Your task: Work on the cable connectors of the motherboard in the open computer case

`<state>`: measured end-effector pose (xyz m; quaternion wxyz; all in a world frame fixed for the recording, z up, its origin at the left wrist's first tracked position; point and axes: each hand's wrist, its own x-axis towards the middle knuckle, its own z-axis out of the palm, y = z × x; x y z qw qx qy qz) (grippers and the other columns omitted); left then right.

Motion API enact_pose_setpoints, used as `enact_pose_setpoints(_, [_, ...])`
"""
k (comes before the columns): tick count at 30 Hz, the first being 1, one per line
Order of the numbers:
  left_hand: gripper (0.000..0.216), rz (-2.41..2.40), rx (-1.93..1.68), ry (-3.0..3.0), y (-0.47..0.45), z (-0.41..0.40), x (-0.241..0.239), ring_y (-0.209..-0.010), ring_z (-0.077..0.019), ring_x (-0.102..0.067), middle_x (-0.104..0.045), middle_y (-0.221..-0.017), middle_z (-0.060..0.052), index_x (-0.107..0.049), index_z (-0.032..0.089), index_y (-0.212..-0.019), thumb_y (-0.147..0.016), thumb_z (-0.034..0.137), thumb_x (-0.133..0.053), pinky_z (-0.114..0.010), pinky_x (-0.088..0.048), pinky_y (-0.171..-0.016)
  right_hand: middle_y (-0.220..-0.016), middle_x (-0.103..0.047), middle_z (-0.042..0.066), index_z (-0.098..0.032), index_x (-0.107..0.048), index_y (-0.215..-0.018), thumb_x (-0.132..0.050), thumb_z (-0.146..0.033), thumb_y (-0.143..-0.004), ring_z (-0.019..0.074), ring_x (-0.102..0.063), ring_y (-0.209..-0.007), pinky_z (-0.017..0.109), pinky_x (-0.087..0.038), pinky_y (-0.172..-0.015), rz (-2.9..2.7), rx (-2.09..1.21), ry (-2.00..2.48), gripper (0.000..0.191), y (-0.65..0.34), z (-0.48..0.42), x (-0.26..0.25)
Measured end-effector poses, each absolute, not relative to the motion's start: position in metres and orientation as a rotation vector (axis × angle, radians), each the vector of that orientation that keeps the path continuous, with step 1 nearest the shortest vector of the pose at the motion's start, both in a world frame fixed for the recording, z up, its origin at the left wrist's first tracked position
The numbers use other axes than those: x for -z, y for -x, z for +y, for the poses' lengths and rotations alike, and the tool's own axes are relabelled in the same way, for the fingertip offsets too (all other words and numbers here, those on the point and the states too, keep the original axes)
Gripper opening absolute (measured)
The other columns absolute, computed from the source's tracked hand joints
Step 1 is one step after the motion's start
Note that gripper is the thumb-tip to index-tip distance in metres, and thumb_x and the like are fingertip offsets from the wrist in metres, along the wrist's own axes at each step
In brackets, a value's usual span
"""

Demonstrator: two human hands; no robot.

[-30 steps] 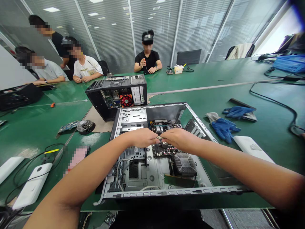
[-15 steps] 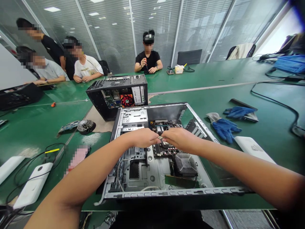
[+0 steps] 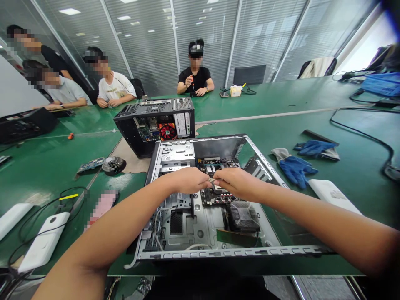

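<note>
An open computer case lies on its side in front of me. Above its motherboard, my left hand and my right hand meet with closed, pinching fingertips. Between them shows a small pale thing, mostly covered by the fingers, so its kind is unclear. Nearer to me inside the case rests a cooler with a finned heatsink. A green strip-shaped board lies beside it, close to the front rail. A light cable runs along the left side of the case floor.
Behind stands a second computer tower with a red fan. Blue work gloves and a white power bank lie to the right. Another white power bank with black cables is on the left. Several people sit or stand across the green table.
Both hands stay together over the motherboard with almost no shift. The standing person at far left has moved further left. The whole view has drifted slightly.
</note>
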<state>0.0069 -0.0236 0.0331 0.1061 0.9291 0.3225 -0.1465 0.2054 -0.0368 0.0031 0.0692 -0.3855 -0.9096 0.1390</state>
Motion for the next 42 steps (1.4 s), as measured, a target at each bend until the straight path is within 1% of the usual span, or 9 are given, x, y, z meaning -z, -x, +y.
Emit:
enact_pose_setpoints(2, [0.040,0.935,0.446,-2.733,-0.007,-0.024,-0.034,-0.064,-0.0169,-0.057,-0.067,-0.078,-0.007,-0.060,0.016,-0.087,-0.098,0.039,-0.030,-0.028,-0.035,-0.058,-0.072,-0.060,0.005,-0.018,-0.054,-0.078,-0.039,-0.028,-0.095,0.0167,-0.052,-0.068,0.026,-0.029,-0.060,-2.748,-0.414,1.164,0.024,-0.206,-0.037,-0.002])
enact_pose_setpoints(7, [0.041,0.934,0.436,-2.751,-0.007,-0.024,-0.033,-0.065,-0.0185,-0.058,-0.067,-0.079,-0.008,-0.060,0.016,-0.088,-0.098,0.040,-0.029,-0.029,-0.034,-0.057,-0.062,-0.053,0.001,-0.019,-0.053,-0.074,-0.039,-0.028,-0.095,0.0132,-0.043,-0.057,0.026,-0.027,-0.056,-2.698,-0.585,1.138,0.027,-0.206,-0.037,-0.009])
enact_pose_setpoints(10, [0.042,0.944,0.408,-2.756,-0.007,-0.023,-0.032,-0.066,-0.0196,-0.058,-0.067,-0.079,-0.008,-0.061,0.016,-0.088,-0.098,0.041,-0.027,-0.029,-0.034,-0.057,-0.062,-0.053,0.000,-0.018,-0.053,-0.075,-0.040,-0.026,-0.094,0.0125,-0.043,-0.056,0.026,-0.026,-0.056,-2.661,-0.627,1.133,0.024,-0.206,-0.037,-0.010])
enact_pose_setpoints(14, [0.042,0.951,0.389,-2.732,-0.007,-0.023,-0.031,-0.063,-0.0174,-0.056,-0.065,-0.076,-0.007,-0.060,0.016,-0.086,-0.097,0.041,-0.027,-0.029,-0.034,-0.057,-0.069,-0.059,0.003,-0.018,-0.054,-0.080,-0.040,-0.027,-0.093,0.0149,-0.050,-0.062,0.026,-0.027,-0.057,-2.681,-0.534,1.165,0.021,-0.207,-0.037,-0.006])
enact_pose_setpoints(18, [0.042,0.936,0.402,-2.721,-0.007,-0.024,-0.032,-0.061,-0.0160,-0.054,-0.062,-0.071,-0.005,-0.059,0.016,-0.083,-0.097,0.041,-0.028,-0.028,-0.034,-0.056,-0.072,-0.061,0.005,-0.019,-0.054,-0.081,-0.039,-0.028,-0.095,0.0173,-0.054,-0.067,0.027,-0.028,-0.059,-2.747,-0.428,1.162,0.023,-0.207,-0.037,-0.002])
enact_pose_setpoints(26, [0.041,0.940,0.391,-2.713,-0.008,-0.023,-0.033,-0.061,-0.0164,-0.054,-0.065,-0.076,-0.006,-0.060,0.017,-0.083,-0.097,0.040,-0.029,-0.029,-0.032,-0.056,-0.076,-0.063,0.006,-0.018,-0.056,-0.086,-0.039,-0.029,-0.095,0.0183,-0.056,-0.071,0.027,-0.029,-0.061,-2.759,-0.329,1.141,0.022,-0.209,-0.036,0.004])
enact_pose_setpoints(31, [0.041,0.923,0.392,-2.709,-0.008,-0.023,-0.032,-0.059,-0.0151,-0.051,-0.062,-0.071,-0.005,-0.058,0.017,-0.080,-0.097,0.039,-0.029,-0.029,-0.030,-0.055,-0.077,-0.064,0.007,-0.017,-0.055,-0.087,-0.039,-0.029,-0.095,0.0187,-0.056,-0.072,0.027,-0.030,-0.061,-2.778,-0.295,1.142,0.021,-0.210,-0.036,0.003])
enact_pose_setpoints(37, [0.041,0.910,0.386,-2.712,-0.008,-0.021,-0.031,-0.059,-0.0149,-0.050,-0.061,-0.070,-0.004,-0.059,0.017,-0.082,-0.098,0.040,-0.029,-0.029,-0.030,-0.056,-0.067,-0.059,0.003,-0.019,-0.052,-0.077,-0.035,-0.030,-0.097,0.0152,-0.051,-0.061,0.027,-0.027,-0.058,-2.770,-0.447,1.162,0.028,-0.207,-0.037,-0.005])
enact_pose_setpoints(42, [0.041,0.925,0.382,-2.715,-0.008,-0.021,-0.031,-0.059,-0.0153,-0.051,-0.062,-0.071,-0.005,-0.059,0.017,-0.082,-0.097,0.040,-0.029,-0.029,-0.031,-0.056,-0.075,-0.063,0.006,-0.018,-0.054,-0.084,-0.037,-0.030,-0.096,0.0175,-0.056,-0.069,0.027,-0.029,-0.060,-2.796,-0.349,1.180,0.024,-0.208,-0.036,-0.001])
